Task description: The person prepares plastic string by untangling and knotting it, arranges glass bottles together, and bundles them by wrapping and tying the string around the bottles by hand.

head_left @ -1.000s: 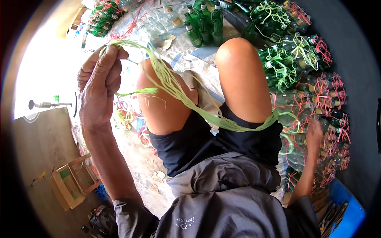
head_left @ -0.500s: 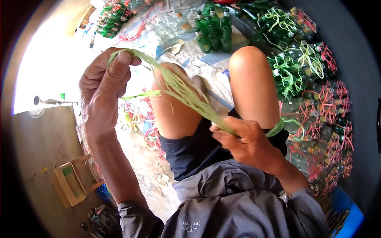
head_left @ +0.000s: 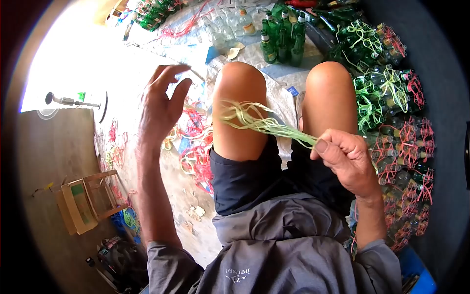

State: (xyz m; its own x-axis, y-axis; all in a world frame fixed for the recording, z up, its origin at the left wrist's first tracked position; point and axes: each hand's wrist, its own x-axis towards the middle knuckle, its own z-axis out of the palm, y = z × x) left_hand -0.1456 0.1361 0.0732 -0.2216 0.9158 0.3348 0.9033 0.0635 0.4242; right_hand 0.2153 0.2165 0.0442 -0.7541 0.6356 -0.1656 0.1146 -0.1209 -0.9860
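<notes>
A bundle of pale green plastic twine (head_left: 276,127) hangs over my lap and knee, its loose strands fanned out to the left. My right hand (head_left: 345,159) pinches the right end of it between thumb and fingers. On the other side, my left hand (head_left: 166,100) is raised beside my knee with thumb and fingers apart, holding nothing. Its fingers do not touch the twine.
Green bottles (head_left: 283,41) stand upright on the floor sheet, with clear bottles (head_left: 227,29) beside them. Tied bottle bundles (head_left: 406,142) are stacked along the right wall. Red twine (head_left: 196,164) lies heaped by my knee. A wooden frame (head_left: 100,196) sits at left.
My left hand has let go of the twine's far end and now stands open. My right hand has moved right with the bundle, whose freed strands have swung loose.
</notes>
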